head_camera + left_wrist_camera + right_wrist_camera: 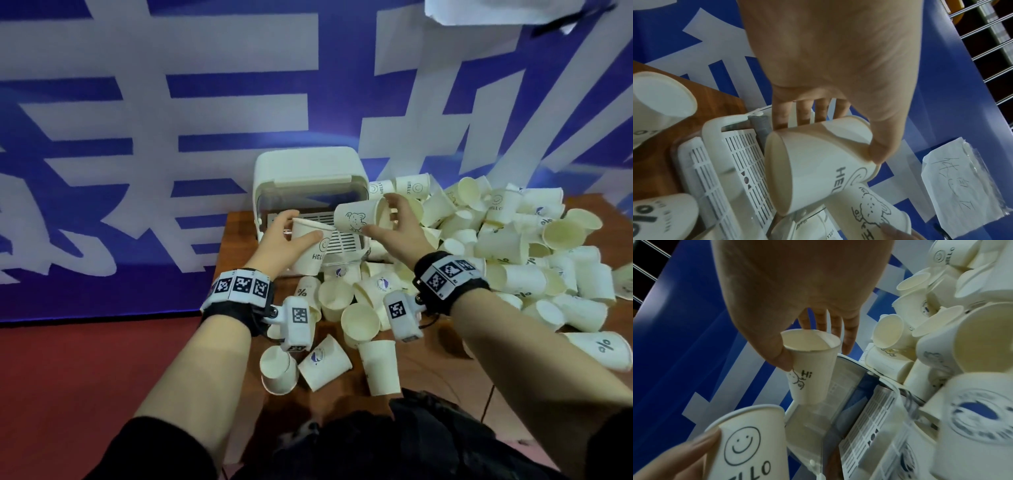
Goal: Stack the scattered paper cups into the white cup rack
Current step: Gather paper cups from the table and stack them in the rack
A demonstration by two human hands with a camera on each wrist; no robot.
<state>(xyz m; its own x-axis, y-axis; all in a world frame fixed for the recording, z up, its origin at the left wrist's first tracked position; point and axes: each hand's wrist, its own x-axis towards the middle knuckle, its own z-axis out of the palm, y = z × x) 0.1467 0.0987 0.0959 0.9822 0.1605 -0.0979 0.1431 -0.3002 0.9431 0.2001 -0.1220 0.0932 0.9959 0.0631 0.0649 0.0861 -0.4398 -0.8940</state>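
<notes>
Paper cups: one in each hand, both over the white cup rack (308, 178).
Left hand (281, 240) fingers wrapped on HELLO cup (310, 250), upright; right hand (400, 226) fingers clamped on bear cup (359, 217), tipped sideways, base toward HELLO cup. Loose cup pile (496, 246) covers bench (239, 229) at right.

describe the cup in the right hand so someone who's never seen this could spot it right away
Find the white cup rack at the table's back edge. Just in front of it the right hand holds a paper cup tipped on its side. Its bear drawing sets it apart from the smiley HELLO cup in the left hand.
</notes>
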